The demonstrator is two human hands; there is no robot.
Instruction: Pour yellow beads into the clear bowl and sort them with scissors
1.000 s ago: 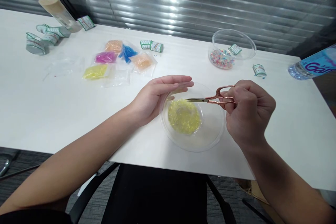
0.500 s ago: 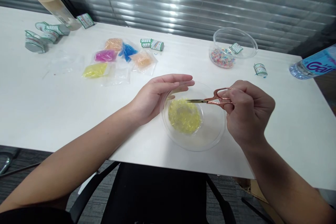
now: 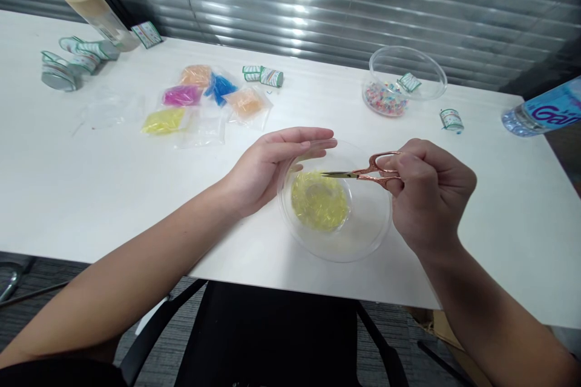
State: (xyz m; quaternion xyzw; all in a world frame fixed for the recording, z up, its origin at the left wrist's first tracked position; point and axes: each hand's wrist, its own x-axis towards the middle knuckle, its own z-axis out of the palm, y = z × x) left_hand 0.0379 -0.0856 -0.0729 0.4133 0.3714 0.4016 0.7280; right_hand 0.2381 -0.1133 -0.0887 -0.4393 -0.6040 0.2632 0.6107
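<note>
A clear plastic bowl (image 3: 363,230) with a layer of short yellow cut strands (image 3: 320,208) in its bottom is in front of me at the table's near edge. My left hand (image 3: 275,166) cups the bowl's left side, fingers long against the outer wall, some showing through the plastic. Small copper-handled scissors (image 3: 372,170) are in my right hand (image 3: 429,187), fingers curled about the handles. Their blades lie together, pointing left above the strands. Whether anything is between the blades I cannot tell.
Bags of coloured strands, including a yellow bag (image 3: 164,121) and a blue bag (image 3: 221,89), lie back left. Behind on the right are a tub of coloured bits (image 3: 385,100) and a water bottle (image 3: 544,109). Small patterned rolls (image 3: 271,77) and a tall tube (image 3: 97,15) stand near the blinds.
</note>
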